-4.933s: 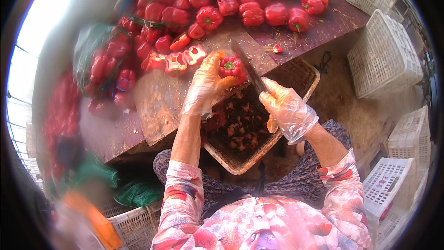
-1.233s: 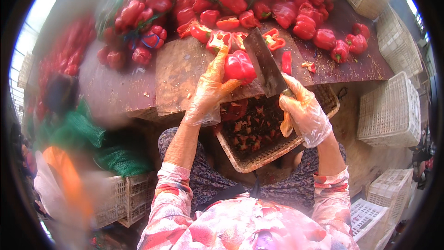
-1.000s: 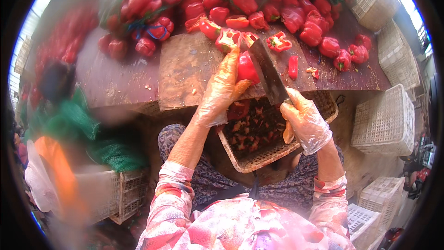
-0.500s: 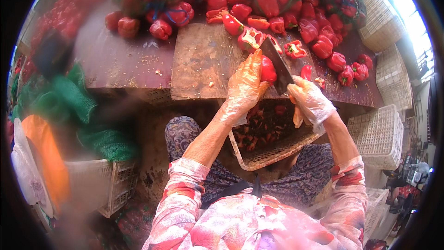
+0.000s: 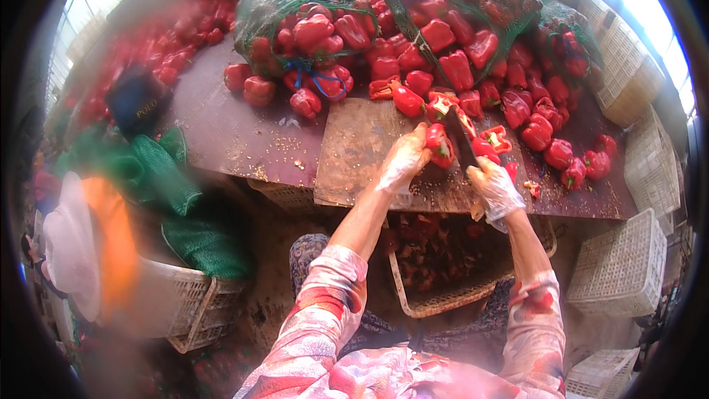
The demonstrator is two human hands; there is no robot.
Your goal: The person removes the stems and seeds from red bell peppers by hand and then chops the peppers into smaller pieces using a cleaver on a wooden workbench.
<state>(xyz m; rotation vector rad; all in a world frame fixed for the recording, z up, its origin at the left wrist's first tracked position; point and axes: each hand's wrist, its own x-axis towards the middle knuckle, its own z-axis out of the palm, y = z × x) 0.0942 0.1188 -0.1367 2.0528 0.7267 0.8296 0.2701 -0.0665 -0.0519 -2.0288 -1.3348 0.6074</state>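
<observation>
My left hand (image 5: 405,160), in a clear plastic glove, grips a red bell pepper (image 5: 440,146) over the right part of a worn wooden board (image 5: 354,144). The pepper looks cut at its near end. My right hand (image 5: 492,186), gloved too, is closed round a broad-bladed knife (image 5: 463,137); its handle is hidden in my fingers. The dark blade points away from me, just right of the pepper. Cut red pepper pieces (image 5: 496,140) lie beside and beyond the blade. Below the board's edge is a crate (image 5: 421,311) holding dark red scraps.
Green mesh bags of peppers (image 5: 303,22) and loose peppers (image 5: 537,133) fill the table's far side. White plastic crates (image 5: 619,264) stand at the right. At the left are green netting (image 5: 210,247), another crate (image 5: 193,299) and a person in a white hat (image 5: 70,244).
My view has tilted up, showing more of the bags. Both hands have moved farther over the board. The blade, earlier tilted broadside, now shows narrower beside the pepper.
</observation>
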